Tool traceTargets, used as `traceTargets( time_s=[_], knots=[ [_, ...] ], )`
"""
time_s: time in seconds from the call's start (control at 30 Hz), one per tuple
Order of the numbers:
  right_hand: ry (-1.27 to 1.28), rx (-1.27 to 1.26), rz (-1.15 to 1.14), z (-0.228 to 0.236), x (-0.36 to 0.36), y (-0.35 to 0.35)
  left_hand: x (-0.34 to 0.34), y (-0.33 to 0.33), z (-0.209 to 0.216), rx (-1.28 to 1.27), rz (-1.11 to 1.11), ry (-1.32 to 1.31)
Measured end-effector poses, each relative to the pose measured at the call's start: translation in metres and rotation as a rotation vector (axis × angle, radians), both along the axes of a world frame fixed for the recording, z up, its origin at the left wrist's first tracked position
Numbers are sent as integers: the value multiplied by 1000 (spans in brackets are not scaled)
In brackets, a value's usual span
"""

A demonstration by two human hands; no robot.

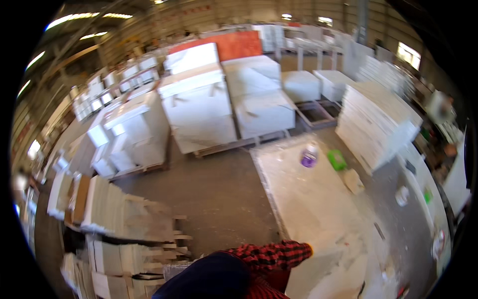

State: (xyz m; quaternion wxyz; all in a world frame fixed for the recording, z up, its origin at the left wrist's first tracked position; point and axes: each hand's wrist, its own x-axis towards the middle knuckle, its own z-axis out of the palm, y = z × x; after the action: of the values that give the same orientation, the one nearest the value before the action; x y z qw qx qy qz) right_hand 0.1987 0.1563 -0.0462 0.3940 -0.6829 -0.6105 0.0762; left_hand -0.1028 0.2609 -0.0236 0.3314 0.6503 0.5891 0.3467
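Note:
A red-and-black checked sleeve (279,254) reaches rightward from the lower middle over a long whitish table (298,192). It looks like my left arm. A yellow-orange cuff edge (311,248) shows at its end, close above the tabletop, but the hand beyond it blurs into the pale surface, so its fingers cannot be made out. My right hand does not show. Farther along the table stand a clear bottle with purple liquid (308,156), a bright green container (337,159) and a cream-coloured block or cloth (353,181).
White wrapped stacks (199,109) stand on pallets beyond the table, with a tall pile of pale slabs (378,124) at the right. Panels on racks (119,204) fill the left side. A dark blue rounded shape (209,279) covers the lower edge. Brown floor (209,194) lies between.

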Motion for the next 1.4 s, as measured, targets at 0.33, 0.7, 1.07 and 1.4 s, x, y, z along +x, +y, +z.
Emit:
traceTargets(
  time_s=[0.33,0.7,1.07,1.4],
  knots=[
    [-35,6,18,8,-7,8,-20,-27,-5,93,7,-99],
    [-8,7,5,7,9,-5,-13,-23,-12,164,-29,-131],
    [30,12,-190,4,18,-5,-36,-15,21,-322,-67,-65],
    [87,2,-205,-3,19,-11,-18,-9,48,-495,-300,8]
  ],
)
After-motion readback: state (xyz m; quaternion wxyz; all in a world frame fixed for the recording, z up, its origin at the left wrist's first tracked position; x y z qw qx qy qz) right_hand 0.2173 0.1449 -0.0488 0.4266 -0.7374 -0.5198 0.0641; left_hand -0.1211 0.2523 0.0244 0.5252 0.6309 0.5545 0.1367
